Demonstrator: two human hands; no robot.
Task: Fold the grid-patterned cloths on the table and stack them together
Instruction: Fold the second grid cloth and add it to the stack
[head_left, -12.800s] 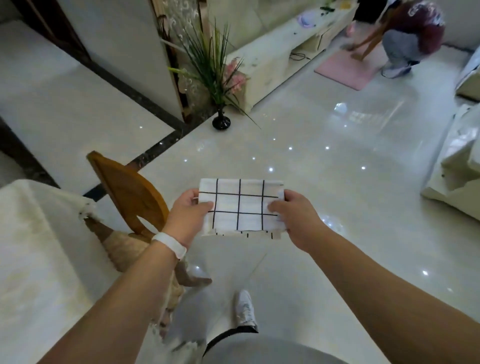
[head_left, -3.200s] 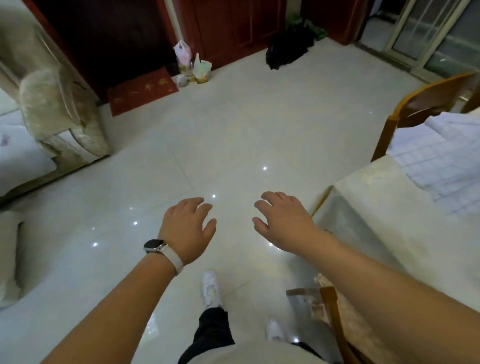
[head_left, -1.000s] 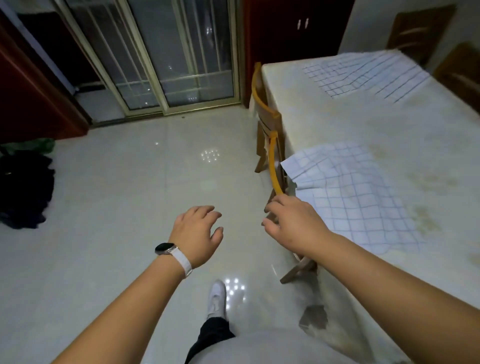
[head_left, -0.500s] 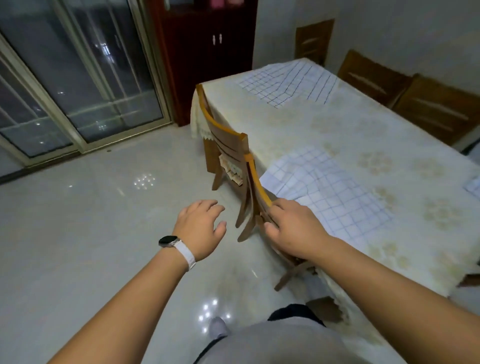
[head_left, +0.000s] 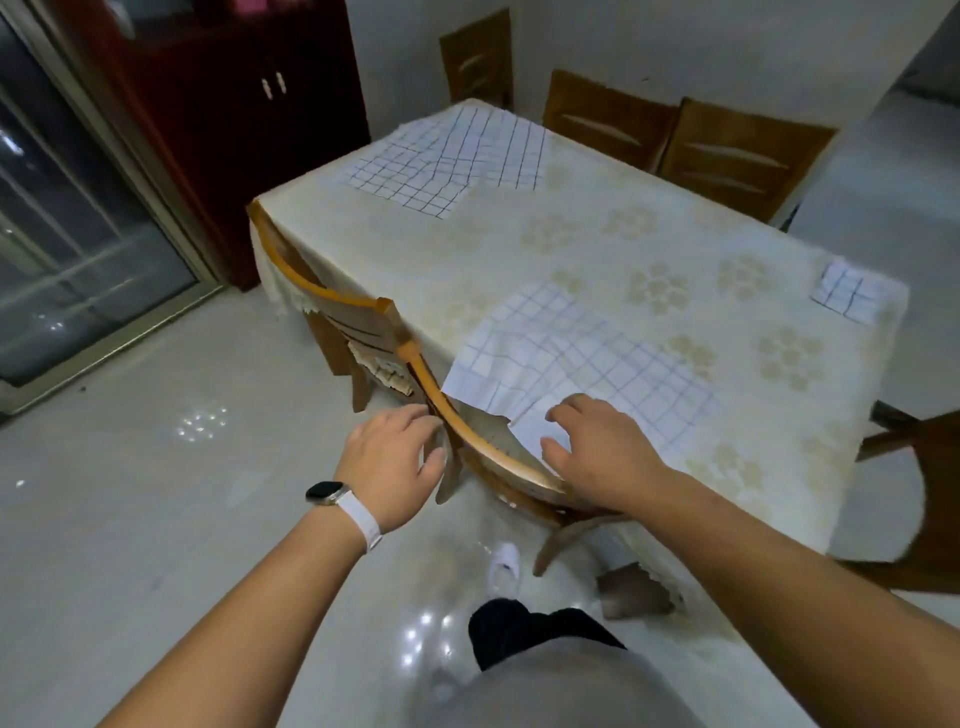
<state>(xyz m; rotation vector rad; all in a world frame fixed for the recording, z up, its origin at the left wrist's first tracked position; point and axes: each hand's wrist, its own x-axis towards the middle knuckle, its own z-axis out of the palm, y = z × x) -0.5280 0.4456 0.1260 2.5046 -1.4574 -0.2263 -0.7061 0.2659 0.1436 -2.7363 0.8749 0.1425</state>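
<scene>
A white cloth with a dark grid (head_left: 582, 358) lies spread out and rumpled at the table's near edge. My right hand (head_left: 597, 449) hovers over its near corner with fingers apart, holding nothing. My left hand (head_left: 389, 462) is open beside the chair back, left of the table. A second spread grid cloth (head_left: 452, 156) lies at the table's far end. A small folded grid cloth (head_left: 847, 296) rests at the right edge.
The table (head_left: 623, 249) wears a cream flowered tablecloth. A wooden chair (head_left: 415, 374) is pushed in at the near side between my hands. More wooden chairs (head_left: 675, 140) stand along the far side, another at the right. A dark red cabinet (head_left: 234, 104) and glass doors are on the left.
I have turned and stepped toward the table. My right hand moved from the chair back onto the near cloth's corner. My left hand came closer to the chair.
</scene>
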